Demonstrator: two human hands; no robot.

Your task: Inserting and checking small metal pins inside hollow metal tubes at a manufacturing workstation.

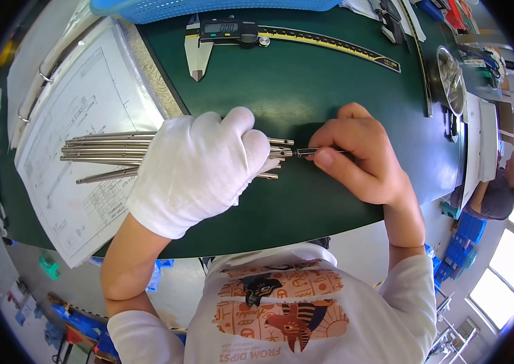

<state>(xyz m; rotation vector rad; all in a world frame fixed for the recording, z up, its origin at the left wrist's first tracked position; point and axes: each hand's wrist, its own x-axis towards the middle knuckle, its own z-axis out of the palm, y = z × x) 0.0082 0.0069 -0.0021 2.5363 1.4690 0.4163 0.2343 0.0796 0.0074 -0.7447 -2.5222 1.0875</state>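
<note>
Left hand [199,167], white-gloved, clenched round a bundle of metal rods [108,147]. Long ends stick out left over the drawing sheet [81,197], short ends out right, over the green tabletop [305,206]. Digital caliper [233,31] lies beyond the hand. Right hand [363,158], bare, pinches a thin dark piece [304,152] at the rod ends; probably touching one, contact too small to confirm. Metal bowl [461,97] far right.

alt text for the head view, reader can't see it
A white-gloved left hand holds a bundle of thin metal rods over a green table, while the bare right hand pinches a small slender piece near their ends. Beyond lies a digital caliper; a binder with a drawing is at left.
</note>
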